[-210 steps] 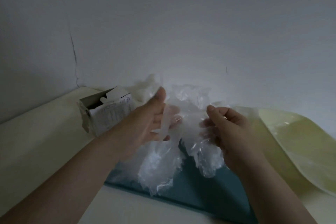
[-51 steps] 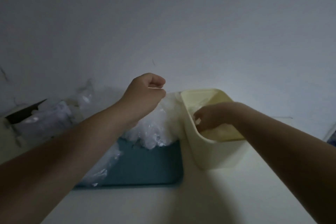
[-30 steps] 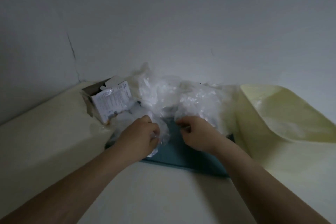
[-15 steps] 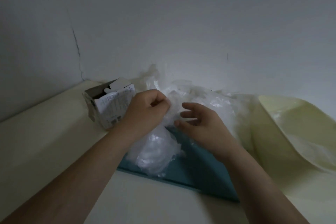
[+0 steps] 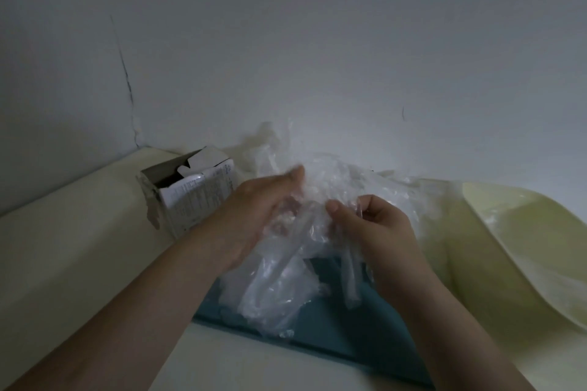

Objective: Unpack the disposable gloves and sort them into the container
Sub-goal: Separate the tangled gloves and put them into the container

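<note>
Currently we hold a bundle of disposable gloves (image 5: 276, 292) above the near part of the teal tray (image 5: 333, 336). The gloves are thin, clear plastic film, crumpled and glossy, with pale highlights along the creases. Narrow finger tubes hang down on the right side of the bundle.

Our right hand (image 5: 378, 232) pinches the upper edge of the film: thumb and bent forefinger are closed on it, and the other fingers curl beneath. Our left hand (image 5: 254, 216) is raised beside it with the thumb extended upward. Its fingers show only through the film and are blurred, so we cannot tell whether they grip the gloves or merely touch them.

A larger loose heap of the same film (image 5: 336, 174) lies behind the hands, against the wall (image 5: 317, 57). The pale yellow container (image 5: 524, 247) stands to the right of the tray. An opened cardboard box (image 5: 193, 194) stands to the left on the cream table (image 5: 63, 247).
</note>
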Motion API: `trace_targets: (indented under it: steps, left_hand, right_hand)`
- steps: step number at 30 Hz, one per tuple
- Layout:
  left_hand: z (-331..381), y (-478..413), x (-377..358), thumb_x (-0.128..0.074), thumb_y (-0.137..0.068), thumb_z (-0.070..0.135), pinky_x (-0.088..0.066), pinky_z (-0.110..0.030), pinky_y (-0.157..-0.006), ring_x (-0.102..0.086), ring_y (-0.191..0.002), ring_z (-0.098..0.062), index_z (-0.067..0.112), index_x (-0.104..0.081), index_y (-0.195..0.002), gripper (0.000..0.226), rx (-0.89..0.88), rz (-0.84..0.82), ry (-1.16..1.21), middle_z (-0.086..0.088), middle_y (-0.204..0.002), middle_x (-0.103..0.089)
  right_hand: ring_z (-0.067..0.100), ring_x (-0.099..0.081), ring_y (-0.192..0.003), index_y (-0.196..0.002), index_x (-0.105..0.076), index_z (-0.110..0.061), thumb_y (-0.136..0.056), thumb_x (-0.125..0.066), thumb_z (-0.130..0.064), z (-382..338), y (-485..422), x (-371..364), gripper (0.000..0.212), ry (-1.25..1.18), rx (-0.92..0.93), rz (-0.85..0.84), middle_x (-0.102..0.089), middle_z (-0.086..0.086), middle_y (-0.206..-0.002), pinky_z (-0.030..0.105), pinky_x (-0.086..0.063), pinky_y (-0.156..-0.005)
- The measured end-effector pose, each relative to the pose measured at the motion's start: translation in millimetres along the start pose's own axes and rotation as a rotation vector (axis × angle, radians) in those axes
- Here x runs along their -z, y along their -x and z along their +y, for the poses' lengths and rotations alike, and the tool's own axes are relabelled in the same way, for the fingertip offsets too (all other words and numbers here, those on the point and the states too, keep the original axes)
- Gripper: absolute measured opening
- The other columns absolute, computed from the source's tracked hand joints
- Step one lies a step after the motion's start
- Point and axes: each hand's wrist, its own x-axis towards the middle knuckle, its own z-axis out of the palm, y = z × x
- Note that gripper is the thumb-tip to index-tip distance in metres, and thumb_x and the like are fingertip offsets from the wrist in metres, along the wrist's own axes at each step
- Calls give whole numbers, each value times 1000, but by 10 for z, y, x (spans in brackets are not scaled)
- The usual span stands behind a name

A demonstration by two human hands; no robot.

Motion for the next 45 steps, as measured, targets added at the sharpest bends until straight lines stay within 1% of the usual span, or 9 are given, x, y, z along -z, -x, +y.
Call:
trace_targets:
  steps: [3,6,13,20,26,29,33,36,45]
  left_hand:
    - [-83,-23,26,-81,-86,38,-54,-46,-101,-71,-108,-35,18,-82,-101,25,-64,54,-109,-13,-112,-77]
    - [-120,-11,45,-80,-89,22,-56,-46,-93,-70,-98,-29,14,-81,-95,10,-89,36,-98,-11,-100,-78]
    - [-142,3,-4,-82,-89,32,-51,-51,-109,-69,-119,-40,2,-69,-122,47,7,-115,134,-23,-124,-71]
    - [-110,-7,2,-75,-93,15,-59,-33,-75,-72,-86,-21,8,-78,-96,9,-41,74,72,-7,-90,-78]
    - [-121,-41,132,-81,-88,33,-59,-40,-94,-74,-106,-29,21,-80,-93,13,-28,76,-91,-1,-97,-79]
    - [-127,-39,74,-86,-77,48,-51,-43,-104,-71,-115,-20,21,-74,-120,52,102,-21,-27,5,-120,-77]
    - [-84,21,37,-79,-83,30,-61,-31,-71,-78,-91,-23,8,-77,-114,38,20,8,42,-9,-107,-80]
    - [-38,73,67,-71,-94,26,-61,-27,-68,-74,-88,-21,6,-78,-110,27,-6,46,33,-10,-107,-79]
    - [142,193,14,-64,-103,21,-59,-40,-77,-78,-95,-29,9,-71,-115,19,-57,201,40,-12,-105,-80]
  right_hand:
    - [24,-67,-64,-82,-64,-1,-82,-83,-18,-2,27,55,26,-46,-18,-41,-72,17,-75,27,-53,-54]
    - [30,-73,-78,-103,-70,4,-84,-79,-20,-42,56,73,32,-134,-78,-144,-75,21,-92,34,-59,-67]
    - [33,-69,-74,-92,-69,7,-87,-78,-16,-31,76,86,26,-66,-24,-156,-71,32,-89,39,-59,-68]
    - [20,-59,-56,-76,-71,-6,-90,-77,-18,-42,43,94,19,-10,5,-61,-65,12,-66,28,-50,-53]
    - [19,-50,-48,-79,-71,-5,-102,-62,-28,-76,16,84,34,-32,17,50,-57,11,-58,25,-46,-47]
    - [23,-54,-51,-83,-72,0,-104,-59,-28,-84,30,83,37,60,31,-6,-61,14,-59,28,-49,-49]
    - [14,-47,-41,-85,-72,-6,-105,-57,-28,-75,23,82,33,190,88,62,-56,3,-51,22,-40,-42]
    - [14,-49,-37,-89,-73,-14,-107,-54,-28,-165,38,99,30,248,150,121,-64,2,-52,22,-40,-40]
    - [15,-75,-82,-103,-75,-16,-107,-53,-28,-614,190,304,25,219,229,173,-79,0,-88,25,-62,-65]
